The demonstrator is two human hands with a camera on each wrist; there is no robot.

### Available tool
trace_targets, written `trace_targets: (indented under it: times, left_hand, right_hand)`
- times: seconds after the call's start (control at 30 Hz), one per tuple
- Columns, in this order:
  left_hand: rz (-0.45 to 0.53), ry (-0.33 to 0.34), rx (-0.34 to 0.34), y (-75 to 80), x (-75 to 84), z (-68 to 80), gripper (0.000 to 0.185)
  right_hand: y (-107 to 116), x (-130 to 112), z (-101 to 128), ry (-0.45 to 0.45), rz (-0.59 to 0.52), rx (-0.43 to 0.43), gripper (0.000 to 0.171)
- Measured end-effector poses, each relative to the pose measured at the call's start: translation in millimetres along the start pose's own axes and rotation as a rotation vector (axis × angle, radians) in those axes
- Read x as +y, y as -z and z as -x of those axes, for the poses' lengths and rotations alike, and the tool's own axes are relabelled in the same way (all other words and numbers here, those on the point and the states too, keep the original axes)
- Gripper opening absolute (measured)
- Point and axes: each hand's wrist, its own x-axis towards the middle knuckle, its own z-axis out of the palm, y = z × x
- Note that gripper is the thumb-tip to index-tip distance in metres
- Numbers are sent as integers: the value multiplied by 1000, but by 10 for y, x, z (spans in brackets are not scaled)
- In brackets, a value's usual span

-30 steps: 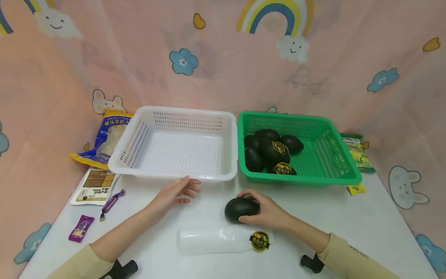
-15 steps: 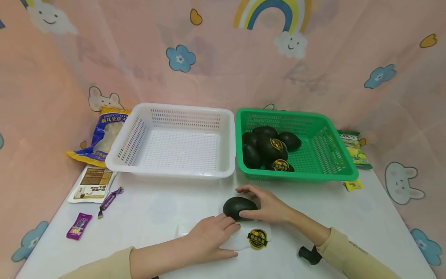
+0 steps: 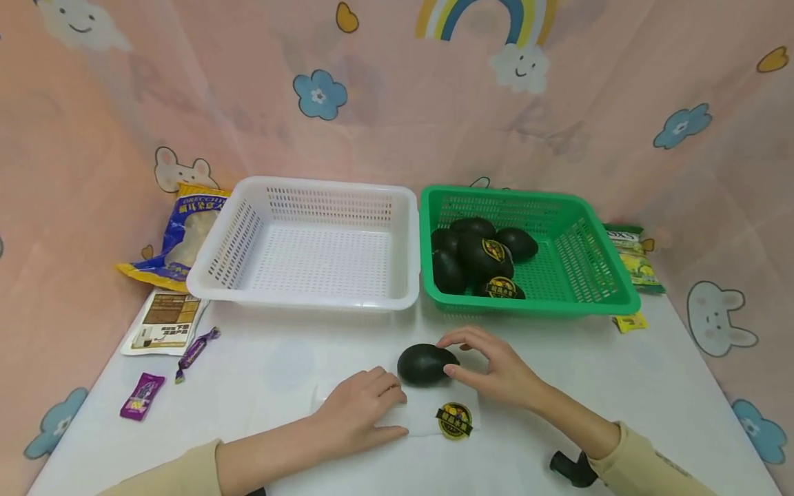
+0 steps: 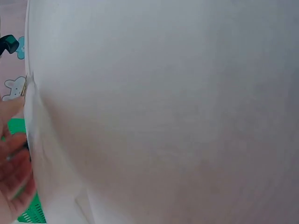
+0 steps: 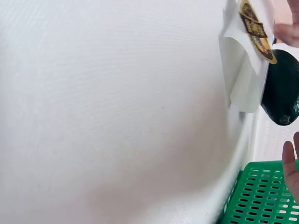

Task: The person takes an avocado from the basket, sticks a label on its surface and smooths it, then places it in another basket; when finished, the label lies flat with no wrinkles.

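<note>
I see the white tabletop (image 3: 620, 386) under everything, with a pink cartoon-print curtain (image 3: 589, 124) hung behind and to both sides. At the back, a white basket (image 3: 229, 241) and a green basket (image 3: 589, 258) sit side by side, rims just about touching; the green one holds a cluster of dark avocados (image 3: 474, 256), two with round stickers facing up.

Nearer me lies a clear plastic bag (image 3: 428, 413) flat on the tabletop, its black-and-gold sticker (image 3: 455, 420) facing up. My left hand (image 3: 360, 413) rests palm-down on the bag's left part, fingers straight and relaxed, holding nothing. A single dark avocado (image 3: 424, 364) sits at the bag's far edge, in front of the gap between the baskets. My right hand (image 3: 496, 368) is just beside it on the right — loosely arched, fingertips at the fruit's side; I cannot tell whether they truly touch it, and they are not wrapped round it.

On the left sit a blue-and-yellow pasta bag (image 3: 186, 234), a flat sachet (image 3: 164, 322) and two purple candies (image 3: 144, 396); on the right, a green snack packet (image 3: 633, 258) and a small yellow packet (image 3: 629, 321).
</note>
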Motion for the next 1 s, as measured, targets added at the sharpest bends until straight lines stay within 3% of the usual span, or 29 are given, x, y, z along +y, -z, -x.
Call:
trace_targets:
  times: [0.1,0.17,0.23,0.33,0.4,0.47,0.67,0.87,1.0]
  left_hand:
    - [-24,130,-59,7,8,14,49]
    - [49,210,-130,27,-1,20,49]
    - [198,277,-192,65,-39,30,41]
    - [465,321,-247,188,-160,52,24]
    - [607,331,-253,303,-268,73,16]
    - [682,337,-233,428,-379,92,13]
    - [669,396,-155,678,-591,110,14]
    - [682,455,-192,744,-601,76,16]
    - [687,480,-221,743,-624,93,16]
  right_hand:
    - [-18,11,9,-1,-10,17,29]
    - [-31,16,10,-4,-20,22,27]
    - [-41,13,9,-6,-26,26,25]
    - [-38,-29,3,0,-31,31,22]
    - [-25,-89,-3,40,-36,30,22]
    - [-9,-172,-11,91,-42,24,24]
    - [-21,-392,-83,205,29,45,32]
    - [-71,-434,-155,290,143,149,22]
    - [-90,-416,-173,341,114,212,16]
